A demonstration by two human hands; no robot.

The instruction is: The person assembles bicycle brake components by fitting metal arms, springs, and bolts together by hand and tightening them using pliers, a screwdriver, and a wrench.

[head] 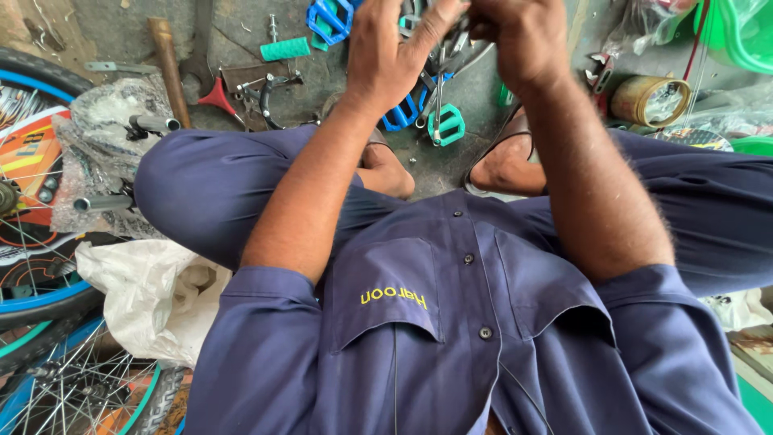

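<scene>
Here we see the left hand and the right hand raised together at the top edge, both clenched around a bundle of thin metal parts pinched between their fingertips. Just below the hands, on the concrete floor, lie 2 pedals: a teal pedal and a blue pedal. Farther left rests a wooden handle, well apart.

Floor ahead of the knees: pedals lie between the feet, a hammer to their left. Wheels at far left, a tin at right.
</scene>
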